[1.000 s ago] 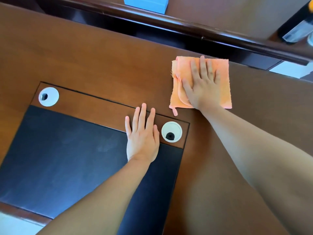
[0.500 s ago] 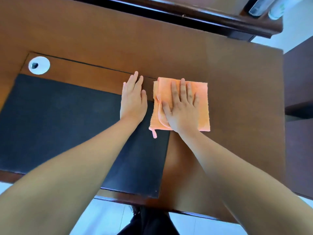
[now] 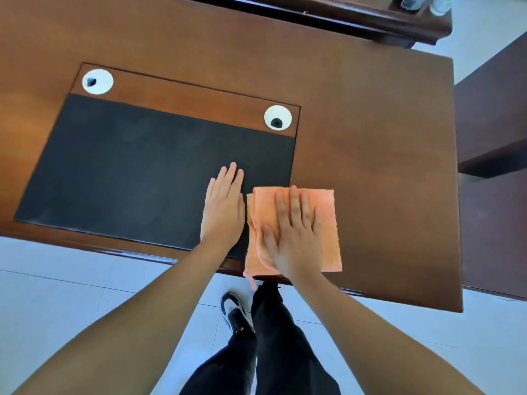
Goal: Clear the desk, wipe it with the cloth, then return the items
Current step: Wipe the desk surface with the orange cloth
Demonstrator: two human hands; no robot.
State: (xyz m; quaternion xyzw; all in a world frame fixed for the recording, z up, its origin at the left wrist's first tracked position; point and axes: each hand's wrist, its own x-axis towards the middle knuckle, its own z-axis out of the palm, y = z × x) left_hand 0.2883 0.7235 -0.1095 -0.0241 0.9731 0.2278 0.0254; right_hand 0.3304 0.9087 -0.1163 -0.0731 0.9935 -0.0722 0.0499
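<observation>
Here, a brown wooden desk point(image 3: 370, 124) carries an inset black mat point(image 3: 137, 172) with two white cable grommets, one left point(image 3: 97, 81) and one right point(image 3: 277, 117), above it; pale floor tiles point(image 3: 57, 295) lie below the near edge. Objects at the far right corner are cut off and unreadable. The orange cloth point(image 3: 328, 223) lies folded at the near edge, straddling the mat's right corner, long axis running away from the person. The right hand point(image 3: 293, 238) presses flat on it, fingers spread. The left hand point(image 3: 224, 206) rests flat on the mat just beside, fingers together.
</observation>
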